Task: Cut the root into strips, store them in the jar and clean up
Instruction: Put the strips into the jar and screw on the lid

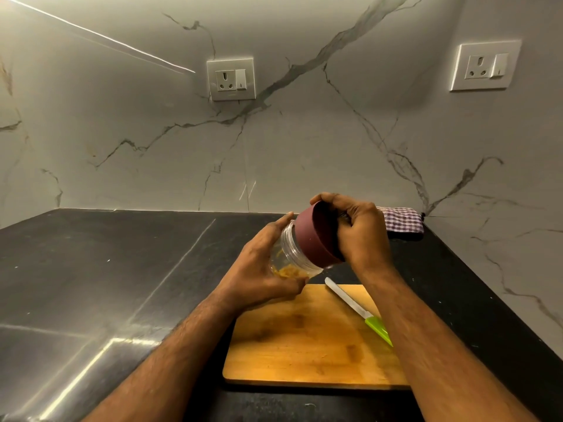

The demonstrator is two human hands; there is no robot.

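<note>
A clear plastic jar [294,252] with yellowish root strips [288,272] inside is held tilted above the wooden cutting board [307,339]. My left hand [262,269] grips the jar's body from below and the left. My right hand [358,231] grips the maroon lid [315,236], which sits on the jar's mouth. A knife [358,310] with a white blade and green handle lies on the board's right side, partly hidden by my right forearm.
The board lies on a dark stone counter [122,269] in a corner of marble walls. A checked cloth [402,222] lies at the back right against the wall. Two wall sockets [231,79] hang above.
</note>
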